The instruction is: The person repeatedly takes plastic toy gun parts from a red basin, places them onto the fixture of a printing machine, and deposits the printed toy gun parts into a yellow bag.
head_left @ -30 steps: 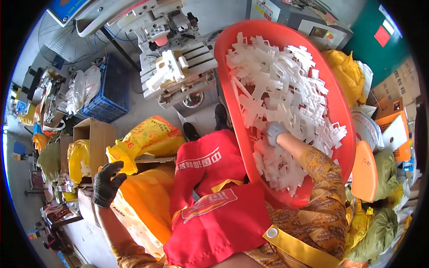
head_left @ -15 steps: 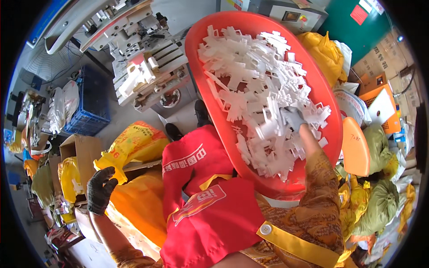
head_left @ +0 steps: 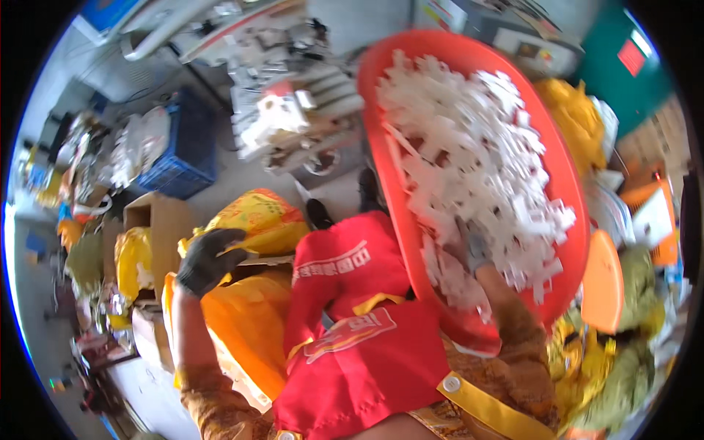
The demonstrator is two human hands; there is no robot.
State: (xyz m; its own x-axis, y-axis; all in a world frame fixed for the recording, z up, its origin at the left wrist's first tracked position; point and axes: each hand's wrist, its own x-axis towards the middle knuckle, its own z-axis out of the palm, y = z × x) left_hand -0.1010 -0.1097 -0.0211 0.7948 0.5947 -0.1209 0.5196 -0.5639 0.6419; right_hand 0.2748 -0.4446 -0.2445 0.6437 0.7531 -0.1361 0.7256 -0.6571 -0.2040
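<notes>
A long red plastic tub [head_left: 568, 293] stands at my right, heaped with white plastic pieces [head_left: 469, 147]. My right hand [head_left: 477, 249], in a grey glove, reaches into the near part of the heap. Its fingers are blurred and partly lost among the pieces, so I cannot make out whether they grip any. My left hand [head_left: 209, 262], in a dark grey glove, hovers beside a yellow printed bag [head_left: 260, 222], above an orange bag [head_left: 246, 319]. Its fingers are curved and apart, with nothing visible between them. A red apron [head_left: 359, 352] covers my lap.
Ahead to the left is a metal machine [head_left: 293, 103] with white pieces on its bed. A blue crate [head_left: 183, 154] and a cardboard box [head_left: 165, 227] stand at the left. On the right are an orange stool-like piece [head_left: 601, 282], a yellow sack [head_left: 572, 121] and green sacks [head_left: 634, 286].
The whole view has shifted and blurred. My left hand has moved up and rightward, nearer the yellow bag. Within the tub, my right hand has moved left and closer to me.
</notes>
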